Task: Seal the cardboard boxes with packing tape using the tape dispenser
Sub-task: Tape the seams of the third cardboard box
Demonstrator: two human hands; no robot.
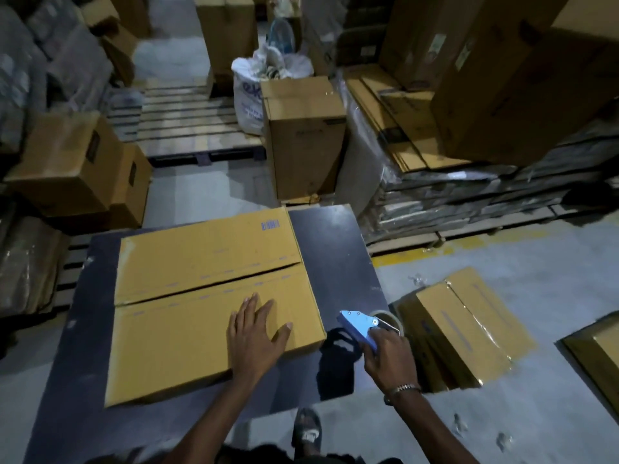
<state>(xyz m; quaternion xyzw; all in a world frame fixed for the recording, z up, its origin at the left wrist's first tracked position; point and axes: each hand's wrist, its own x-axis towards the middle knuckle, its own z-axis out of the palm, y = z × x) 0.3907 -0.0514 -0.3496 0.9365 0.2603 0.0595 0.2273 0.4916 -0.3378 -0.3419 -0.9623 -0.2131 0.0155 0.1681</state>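
Note:
A flat cardboard box [187,316] lies on a dark table [338,262], its two top flaps meeting along a bare centre seam. My left hand [256,336] rests flat on the near flap, fingers spread and straight. Off the box's right edge, my right hand [388,358] grips the handle of a blue tape dispenser [360,324]. The dispenser's tape roll shows behind its blue plate, and its front points left toward the box.
A taped box [465,326] lies on the grey floor at the right, another box edge [599,356] beyond it. An upright box [304,139], a white sack [251,92], a wooden pallet [187,128] and stacked cartons [502,78] stand behind the table. My foot [306,430] is below.

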